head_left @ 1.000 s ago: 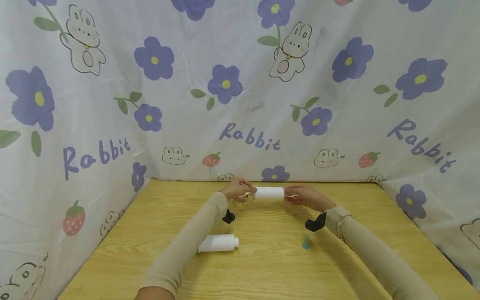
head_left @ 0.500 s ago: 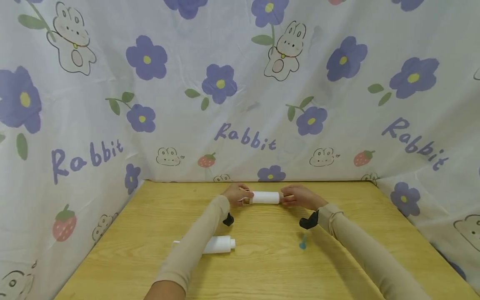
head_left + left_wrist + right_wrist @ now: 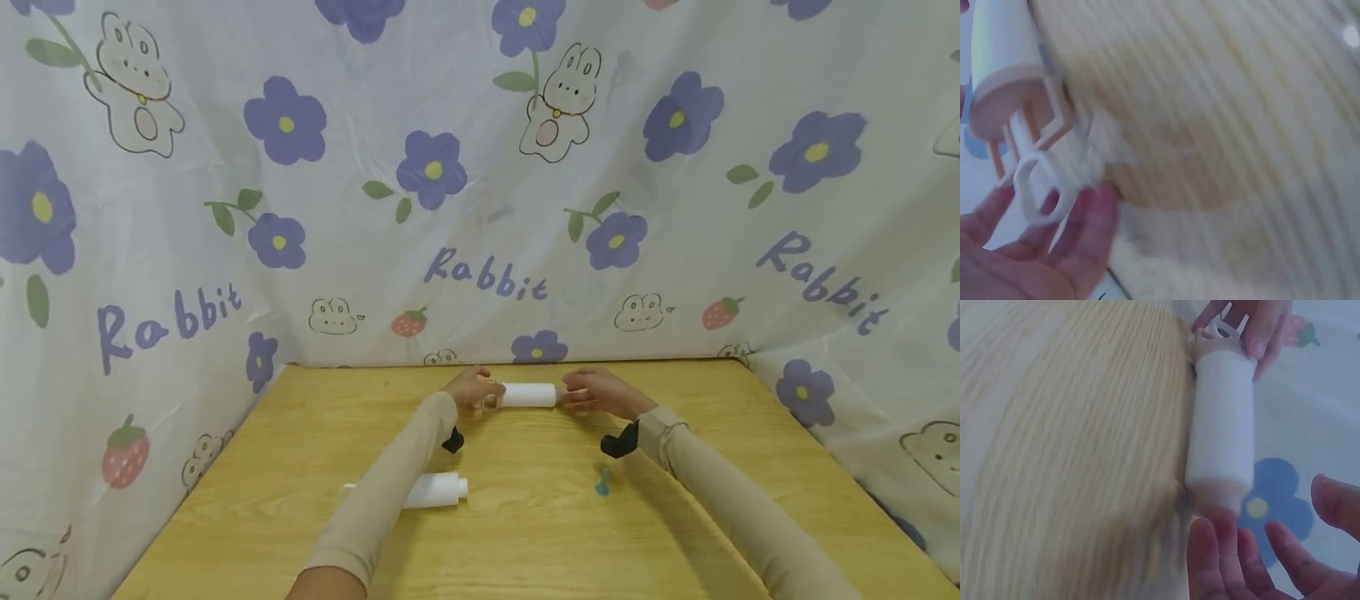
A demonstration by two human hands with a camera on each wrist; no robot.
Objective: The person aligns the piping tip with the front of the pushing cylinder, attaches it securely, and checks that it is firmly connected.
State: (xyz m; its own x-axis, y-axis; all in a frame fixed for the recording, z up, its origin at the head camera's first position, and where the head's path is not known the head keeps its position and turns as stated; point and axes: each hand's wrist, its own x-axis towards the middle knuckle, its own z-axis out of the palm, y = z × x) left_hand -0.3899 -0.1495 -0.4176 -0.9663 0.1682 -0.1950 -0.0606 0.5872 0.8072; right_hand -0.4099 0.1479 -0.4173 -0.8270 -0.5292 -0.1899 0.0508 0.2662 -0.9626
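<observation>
Cylinder (image 3: 528, 395) between both hands (image 3: 602, 392)

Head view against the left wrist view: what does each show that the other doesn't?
Only the head view: the second white cylinder, partly behind the left sleeve, and the small teal piece.
Only the left wrist view: the open loop of the ring handle, too small to make out from the head.
Both: the left hand, farther white cylinder and wooden table.
</observation>
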